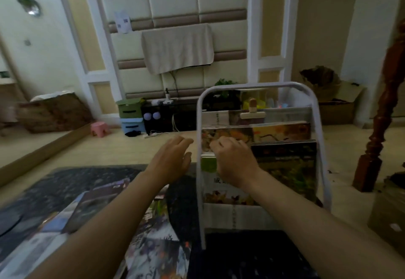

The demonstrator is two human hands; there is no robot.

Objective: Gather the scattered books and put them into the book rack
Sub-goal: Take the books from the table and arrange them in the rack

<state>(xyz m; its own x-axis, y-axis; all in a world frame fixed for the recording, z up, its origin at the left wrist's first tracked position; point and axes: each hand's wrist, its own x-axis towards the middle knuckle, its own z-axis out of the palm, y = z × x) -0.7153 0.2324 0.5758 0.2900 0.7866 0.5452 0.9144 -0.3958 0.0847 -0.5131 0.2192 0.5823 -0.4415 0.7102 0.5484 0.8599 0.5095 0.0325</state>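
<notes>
A white metal-framed book rack (200,125) stands on the floor in front of me, with tiered fabric pockets. Several picture books sit in it: a dark-covered book (289,164) at the right, an orange one (282,130) behind it, and a green and white book (221,189) in the front left pocket. My right hand (235,160) has curled fingers at the top edge of that front book. Just left of the rack frame, my left hand (173,158) hovers with relaxed fingers, holding nothing. Several scattered books (157,254) lie on the dark mat at lower left.
A dark patterned mat (72,182) covers the floor at left. At the right stand a wooden turned post (377,129) and a cardboard box (390,213). Against the far wall are storage boxes (130,114), a pink stool (99,128) and cables.
</notes>
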